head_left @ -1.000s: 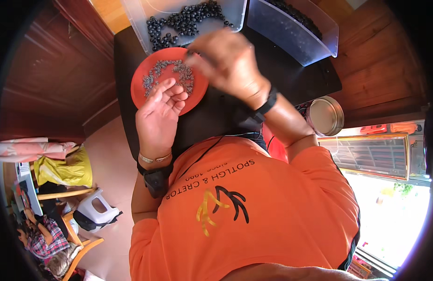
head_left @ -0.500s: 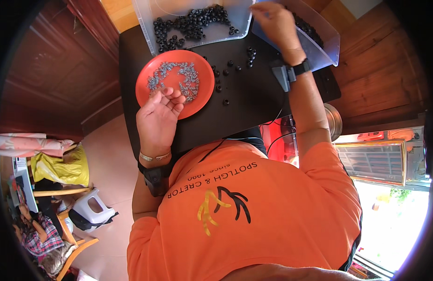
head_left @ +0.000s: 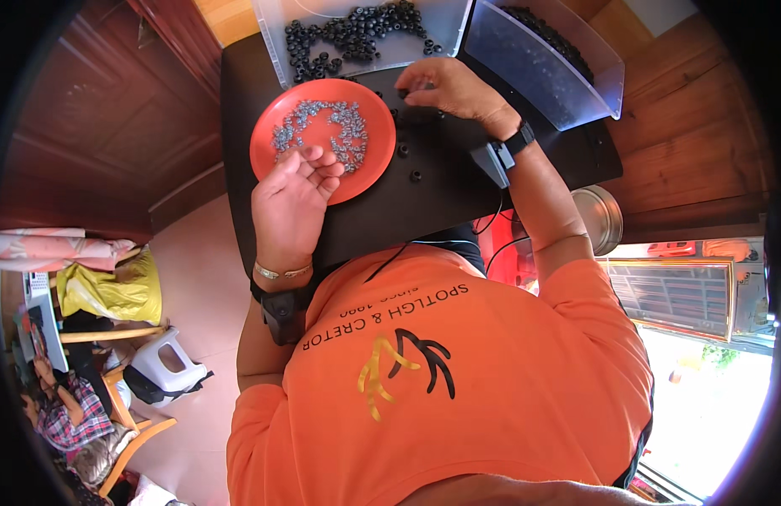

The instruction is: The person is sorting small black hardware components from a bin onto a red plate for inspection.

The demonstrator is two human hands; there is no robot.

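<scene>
My right hand (head_left: pixel 459 89) is over the black table, its thumb and fingertips pinching a small round black part (head_left: pixel 403 94) beside the plate's right rim. My left hand (head_left: pixel 287 202), palm up, has its fingers curled over the near part of a round red plate (head_left: pixel 264 160). Whatever its fingertips hold, if anything, is too small to make out. Tiny silvery metal pieces (head_left: pixel 351 135) lie in a rough ring on the plate. Several loose black parts (head_left: pixel 416 176) sit on the table, some hidden under my right hand.
A clear bin (head_left: pixel 276 52) of black parts stands behind the plate. Another translucent bin (head_left: pixel 525 88) with dark parts is at the back right. Cables (head_left: pixel 499 202) hang by the table's near edge. A person (head_left: pixel 74 413) sits far left near a wooden chair (head_left: pixel 141 438).
My right hand has come from the right bin toward the plate, now with a black part in its fingertips. My left hand has stayed over the plate.
</scene>
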